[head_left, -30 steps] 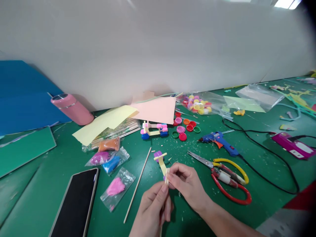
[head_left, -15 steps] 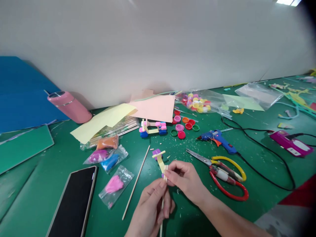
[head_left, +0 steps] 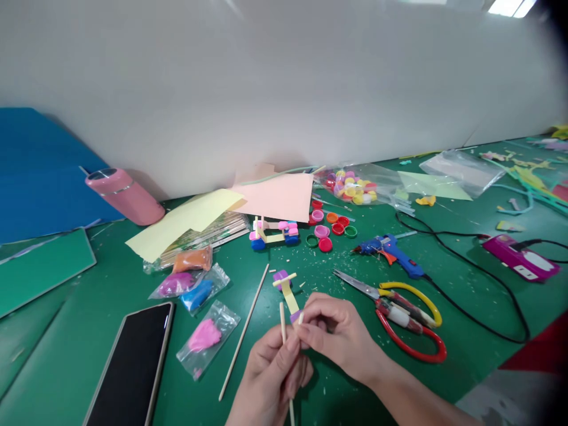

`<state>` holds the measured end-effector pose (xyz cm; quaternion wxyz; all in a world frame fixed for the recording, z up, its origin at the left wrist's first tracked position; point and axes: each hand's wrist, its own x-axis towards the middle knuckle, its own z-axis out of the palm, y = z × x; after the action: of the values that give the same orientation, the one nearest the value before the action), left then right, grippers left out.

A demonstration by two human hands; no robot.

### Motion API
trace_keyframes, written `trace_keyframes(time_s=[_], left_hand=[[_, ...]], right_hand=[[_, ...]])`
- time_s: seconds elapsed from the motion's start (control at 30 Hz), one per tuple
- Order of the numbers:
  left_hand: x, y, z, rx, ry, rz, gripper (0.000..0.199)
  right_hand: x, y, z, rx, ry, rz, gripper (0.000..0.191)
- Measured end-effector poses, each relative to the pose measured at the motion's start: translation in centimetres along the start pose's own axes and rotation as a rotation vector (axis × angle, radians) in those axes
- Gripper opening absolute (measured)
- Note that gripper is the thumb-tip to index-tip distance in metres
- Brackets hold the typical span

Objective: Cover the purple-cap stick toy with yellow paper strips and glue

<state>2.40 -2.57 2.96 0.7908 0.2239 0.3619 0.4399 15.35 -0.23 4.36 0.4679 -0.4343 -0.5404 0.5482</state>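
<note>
In my left hand (head_left: pixel 273 370) is a long thin wooden stick (head_left: pixel 283 322), its top poking up above the fingers and its lower end showing beneath them. My right hand (head_left: pixel 341 334) pinches a short pale stick piece (head_left: pixel 300 318), of which only the tip shows. The two hands touch or nearly touch at the fingertips. Just beyond them lies a small frame of pale sticks with purple pieces (head_left: pixel 288 291). A second long wooden stick (head_left: pixel 244 331) rests on the green table left of my hands.
Scissors (head_left: pixel 381 296) and a blue glue gun (head_left: pixel 394 254) lie to the right, its cord looping around. Coloured rings (head_left: pixel 326 244) and a small stick-built model (head_left: pixel 274 234) stand farther back. Clay packets (head_left: pixel 205 335), a phone (head_left: pixel 133 361) and a pink bottle (head_left: pixel 126 195) are leftward.
The long stick and the short piece, earlier side by side, have come apart at the top. The long stick's upper end now leans left, and the short piece stays in my right fingers.
</note>
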Motion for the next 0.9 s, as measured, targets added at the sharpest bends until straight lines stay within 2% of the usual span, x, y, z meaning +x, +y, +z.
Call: trace_keyframes(time_s=[0.2, 0.4, 0.5, 0.6, 0.7, 0.8, 0.9], left_hand=[[-0.4, 0.2, 0.0, 0.007, -0.012, -0.038, 0.023], [-0.7, 0.8, 0.4, 0.022, 0.039, -0.019, 0.022], [-0.6, 0.7, 0.4, 0.011, 0.025, 0.026, 0.020], [-0.4, 0.7, 0.5, -0.025, 0.016, 0.038, 0.017], [-0.4, 0.8, 0.5, -0.061, -0.012, 0.009, 0.014], [-0.4, 0.9, 0.5, -0.065, -0.044, -0.004, 0.017], [-0.4, 0.9, 0.5, -0.058, -0.047, -0.005, 0.018]], right_hand=[[-0.5, -0.7, -0.2, 0.071, -0.023, -0.020, 0.008], [-1.0, -1.2, -0.4, -0.079, -0.087, -0.046, 0.011], [-1.4, -1.3, -1.3, -0.194, -0.049, -0.063, 0.012], [-2.6, -0.8, -4.0, -0.410, 0.144, -0.016, 0.014], [-4.8, 0.8, -8.1, -0.659, 0.343, 0.100, 0.020], [-7.3, 2.7, -11.9, -0.971, 0.351, 0.125, 0.029], [-8.9, 4.0, -14.0, -1.160, 0.311, 0.089, 0.040]])
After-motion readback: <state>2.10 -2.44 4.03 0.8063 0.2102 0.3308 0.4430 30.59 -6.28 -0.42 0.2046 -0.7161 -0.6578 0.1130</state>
